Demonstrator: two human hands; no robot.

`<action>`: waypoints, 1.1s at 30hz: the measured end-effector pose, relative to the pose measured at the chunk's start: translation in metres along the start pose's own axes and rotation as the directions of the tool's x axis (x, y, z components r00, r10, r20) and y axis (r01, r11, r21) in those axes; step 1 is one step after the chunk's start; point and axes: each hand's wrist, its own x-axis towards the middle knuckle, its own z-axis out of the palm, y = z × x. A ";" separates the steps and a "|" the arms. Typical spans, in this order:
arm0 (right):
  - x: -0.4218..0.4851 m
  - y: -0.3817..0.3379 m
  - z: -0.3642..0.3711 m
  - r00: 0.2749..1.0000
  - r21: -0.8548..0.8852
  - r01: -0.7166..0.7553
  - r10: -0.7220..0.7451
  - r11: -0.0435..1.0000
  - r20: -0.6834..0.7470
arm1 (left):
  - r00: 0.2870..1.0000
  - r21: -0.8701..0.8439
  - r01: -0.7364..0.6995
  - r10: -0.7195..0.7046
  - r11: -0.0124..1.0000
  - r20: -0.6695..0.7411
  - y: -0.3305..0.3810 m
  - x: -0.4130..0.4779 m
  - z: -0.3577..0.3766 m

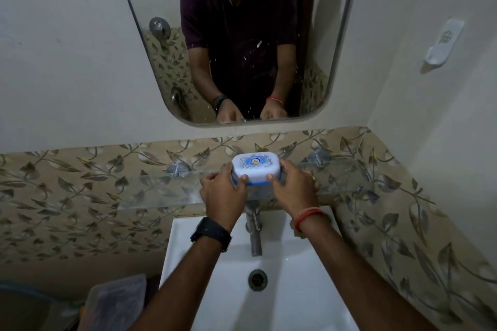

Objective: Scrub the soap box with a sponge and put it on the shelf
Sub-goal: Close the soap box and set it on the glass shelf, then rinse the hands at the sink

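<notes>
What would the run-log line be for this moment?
stage: placing | soap box: lid closed, at glass shelf | left hand: gripping box | right hand: gripping box | sponge: not visible

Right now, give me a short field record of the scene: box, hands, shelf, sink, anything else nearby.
object: white oval plastic soap box with blue base, lid closed
left hand: left hand grips the box's left end, black watch on wrist
right hand: right hand grips the box's right end, red thread on wrist
shelf: clear glass wall shelf, box at its level; contact unclear
sink: white ceramic basin below, metal tap centred
sponge: not visible
</notes>
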 end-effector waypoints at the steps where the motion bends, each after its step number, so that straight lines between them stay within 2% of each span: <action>1: 0.000 0.002 0.002 1.000 -0.006 0.001 -0.001 1.000 -0.004 | 1.000 0.005 -0.002 0.002 1.000 -0.002 -0.001 0.000 0.001; 8: -0.001 0.009 0.012 1.000 -0.049 -0.013 0.012 0.999 -0.020 | 1.000 0.022 -0.018 0.018 1.000 -0.014 -0.007 -0.002 0.005; 16: -0.002 0.007 0.014 1.000 0.013 -0.019 0.019 1.000 0.017 | 1.000 0.032 -0.021 0.021 0.999 0.003 -0.009 -0.001 0.006; 18: -0.007 0.009 0.010 0.999 0.064 0.025 -0.023 0.998 -0.039 | 0.999 0.007 -0.025 0.025 1.000 -0.030 -0.009 -0.006 0.007; 20: -0.019 0.019 0.003 0.977 0.085 0.140 -0.124 0.987 -0.172 | 0.987 -0.045 -0.102 0.096 0.994 -0.128 -0.008 -0.018 0.011; 21: -0.028 0.029 0.000 0.958 0.076 0.192 -0.170 0.978 -0.231 | 0.969 -0.062 -0.187 0.174 0.980 -0.174 -0.007 -0.027 0.015; 24: -0.057 0.069 -0.004 0.925 0.013 0.243 -0.227 0.970 -0.304 | 0.847 -0.097 -0.515 0.489 0.852 -0.207 -0.005 -0.064 0.041; 26: -0.077 0.103 -0.003 0.941 -0.027 0.206 -0.206 0.978 -0.268 | 0.752 -0.128 -0.659 0.651 0.741 -0.105 -0.007 -0.092 0.066; 28: -0.092 0.140 -0.001 0.977 -0.075 0.116 -0.127 0.990 -0.170 | 0.669 -0.147 -0.721 0.736 0.677 0.103 -0.011 -0.115 0.096; 30: -0.103 0.176 -0.001 0.999 -0.139 0.006 -0.011 0.990 -0.035 | 0.645 -0.125 -0.693 0.689 0.710 0.330 -0.019 -0.133 0.127; 33: -0.116 0.208 -0.003 0.992 -0.197 -0.104 0.117 0.975 0.053 | 0.688 -0.018 -0.558 0.475 0.829 0.548 -0.022 -0.135 0.167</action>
